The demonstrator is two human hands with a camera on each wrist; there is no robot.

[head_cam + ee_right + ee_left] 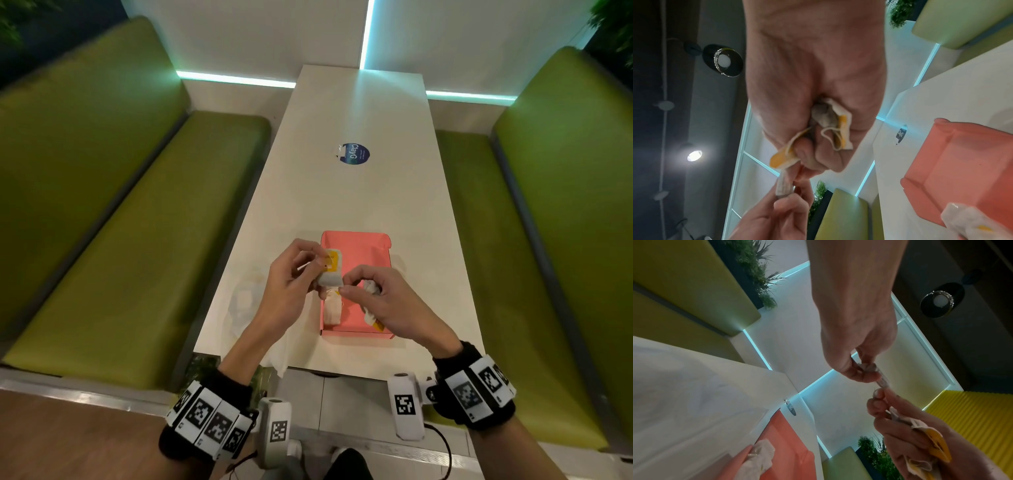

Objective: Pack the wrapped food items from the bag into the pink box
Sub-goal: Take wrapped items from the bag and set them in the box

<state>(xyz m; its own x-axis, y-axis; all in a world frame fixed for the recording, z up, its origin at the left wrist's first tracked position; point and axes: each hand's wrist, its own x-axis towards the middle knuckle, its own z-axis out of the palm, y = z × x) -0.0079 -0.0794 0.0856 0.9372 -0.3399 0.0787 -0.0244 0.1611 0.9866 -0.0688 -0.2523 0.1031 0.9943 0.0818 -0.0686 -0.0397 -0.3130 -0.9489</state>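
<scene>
The pink box (pixel 373 246) lies open on the table, near the front edge. One white wrapped item (pixel 333 310) lies in its left half, also seen in the left wrist view (pixel 758 457). Above the box, my left hand (pixel 320 265) pinches a white-and-yellow wrapped item (pixel 331 269) between thumb and fingers. My right hand (pixel 344 286) pinches the lower corner of that same item while clutching another crumpled yellow-and-white wrapped item (pixel 830 123) in its palm. The clear plastic bag (pixel 245 305) lies flat left of the box.
A white napkin (pixel 279 356) hangs over the table's front edge. A round blue sticker (pixel 352 154) is on the table's middle. Green benches (pixel 137 222) run along both sides, and a white wall closes the far end.
</scene>
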